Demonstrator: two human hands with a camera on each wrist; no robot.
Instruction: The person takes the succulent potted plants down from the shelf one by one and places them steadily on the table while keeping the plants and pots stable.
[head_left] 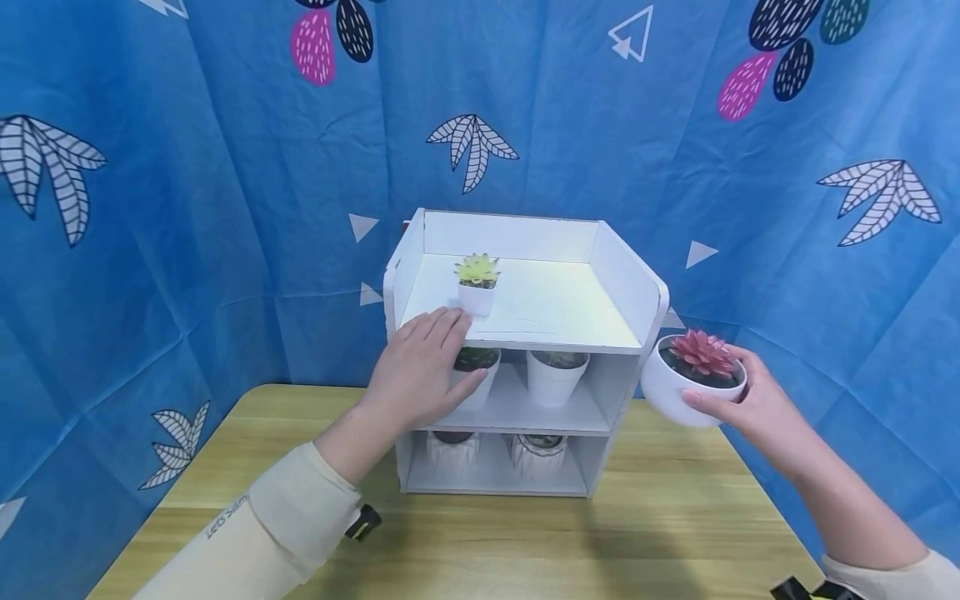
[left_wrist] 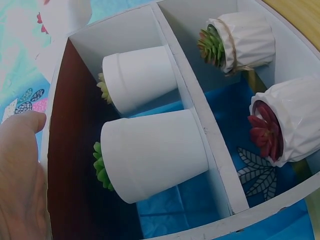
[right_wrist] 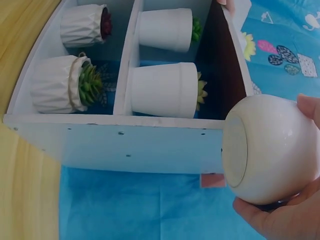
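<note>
In the head view we look forward and down across the tabletop (head_left: 525, 550) at the front of the shelf (head_left: 618, 287), from farthest off, the tabletop's far-left corner in frame. In the left wrist view we look, close and turned sideways, into the shelf's open front, its top edge at picture left. In the right wrist view we face front and right side, nearby, top edge at picture right. The wrist views share four pots (left_wrist: 155, 155) and the white bowl (right_wrist: 275, 145).

From where I stand: pale wood-grain table (head_left: 487, 542), far-left corner rounded. Blue fabric backdrop (head_left: 555, 125) behind it & on both sides, creased, w/ soft folds. Print incl. b/w leaf sprigs (head_left: 474, 146), pink/blk/grn teardrops (head_left: 312, 47) high above table level, white triangles (head_left: 363, 227). Soft shadows on table's near part.
</note>
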